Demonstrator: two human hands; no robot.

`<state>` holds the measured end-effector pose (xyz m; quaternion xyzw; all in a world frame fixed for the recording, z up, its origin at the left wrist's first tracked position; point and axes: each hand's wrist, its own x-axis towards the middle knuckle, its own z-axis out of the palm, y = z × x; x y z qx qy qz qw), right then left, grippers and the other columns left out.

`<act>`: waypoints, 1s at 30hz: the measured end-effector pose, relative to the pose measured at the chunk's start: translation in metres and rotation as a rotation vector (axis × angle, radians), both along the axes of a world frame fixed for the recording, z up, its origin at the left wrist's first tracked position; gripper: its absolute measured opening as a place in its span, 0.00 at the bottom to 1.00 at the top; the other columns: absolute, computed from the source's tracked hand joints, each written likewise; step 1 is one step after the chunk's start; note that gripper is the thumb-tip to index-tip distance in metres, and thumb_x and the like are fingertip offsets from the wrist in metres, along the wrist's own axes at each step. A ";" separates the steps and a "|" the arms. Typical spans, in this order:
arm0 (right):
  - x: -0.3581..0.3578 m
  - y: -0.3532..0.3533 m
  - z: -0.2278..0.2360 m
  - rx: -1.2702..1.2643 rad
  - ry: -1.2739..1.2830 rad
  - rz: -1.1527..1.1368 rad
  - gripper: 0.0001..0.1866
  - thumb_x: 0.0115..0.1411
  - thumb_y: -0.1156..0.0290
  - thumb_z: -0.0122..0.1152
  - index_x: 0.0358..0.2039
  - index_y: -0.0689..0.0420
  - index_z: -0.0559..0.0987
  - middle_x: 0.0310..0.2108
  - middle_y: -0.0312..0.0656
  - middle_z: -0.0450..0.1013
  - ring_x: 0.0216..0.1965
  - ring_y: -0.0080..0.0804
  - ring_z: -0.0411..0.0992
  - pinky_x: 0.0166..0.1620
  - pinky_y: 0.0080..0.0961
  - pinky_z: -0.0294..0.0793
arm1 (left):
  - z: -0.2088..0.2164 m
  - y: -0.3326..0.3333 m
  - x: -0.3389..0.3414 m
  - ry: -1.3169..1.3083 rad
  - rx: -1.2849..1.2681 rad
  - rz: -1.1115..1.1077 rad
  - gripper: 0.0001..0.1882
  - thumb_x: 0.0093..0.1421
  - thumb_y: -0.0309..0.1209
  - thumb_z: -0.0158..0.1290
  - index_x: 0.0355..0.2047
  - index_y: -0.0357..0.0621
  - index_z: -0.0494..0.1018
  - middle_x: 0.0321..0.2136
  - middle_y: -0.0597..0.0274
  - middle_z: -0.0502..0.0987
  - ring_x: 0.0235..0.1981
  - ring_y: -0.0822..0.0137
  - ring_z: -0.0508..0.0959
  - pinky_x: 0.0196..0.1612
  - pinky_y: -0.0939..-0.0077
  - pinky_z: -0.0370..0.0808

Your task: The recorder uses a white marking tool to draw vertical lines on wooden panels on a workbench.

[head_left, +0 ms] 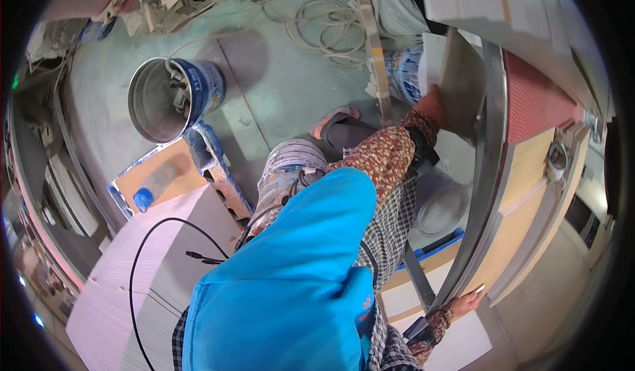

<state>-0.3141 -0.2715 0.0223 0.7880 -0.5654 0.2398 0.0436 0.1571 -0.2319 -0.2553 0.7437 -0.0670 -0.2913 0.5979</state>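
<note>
My left hand (431, 108), in a floral sleeve, reaches out beside the machine. It grips the near edge of a thin grey-brown board (461, 83), which stands tilted against the dark metal rail (484, 133); some fingers are hidden behind it. My right hand (466, 302) lies at the lower end of that rail, fingers stretched out on the edge of the pale wooden panels (506, 238). I see nothing held in it. A white sheet (433, 63) shows behind the board.
Blue-and-white buckets (403, 73) and a grey bucket (442, 205) stand beside the rail. An open bucket (159, 99), a stack of white sheets (159, 272) and a clear bottle (155, 184) are at left. Coiled hose (331, 30) and a long wooden bar (377, 60) lie farther off.
</note>
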 end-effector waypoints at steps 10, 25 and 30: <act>0.048 0.007 -0.019 -0.093 0.055 -0.136 0.21 0.64 0.64 0.39 0.50 0.64 0.72 0.48 0.51 0.70 0.50 0.39 0.65 0.54 0.31 0.62 | -0.016 0.081 0.034 -0.213 0.241 -0.454 0.18 0.52 0.38 0.50 0.37 0.35 0.74 0.36 0.43 0.77 0.42 0.47 0.77 0.46 0.57 0.73; 0.054 0.075 -0.254 0.993 -0.584 -0.359 0.21 0.55 0.55 0.56 0.34 0.64 0.76 0.27 0.50 0.73 0.29 0.45 0.70 0.36 0.40 0.69 | 0.118 0.123 -0.021 -0.270 -0.039 -1.216 0.14 0.60 0.30 0.50 0.43 0.33 0.72 0.36 0.55 0.77 0.35 0.66 0.77 0.39 0.72 0.73; 0.032 0.007 -0.543 0.617 -0.795 -0.534 0.24 0.56 0.50 0.54 0.37 0.61 0.76 0.36 0.54 0.73 0.40 0.48 0.70 0.44 0.45 0.66 | 0.158 0.085 -0.097 -0.195 0.123 -1.357 0.16 0.61 0.32 0.50 0.46 0.34 0.70 0.34 0.56 0.78 0.32 0.68 0.78 0.36 0.76 0.75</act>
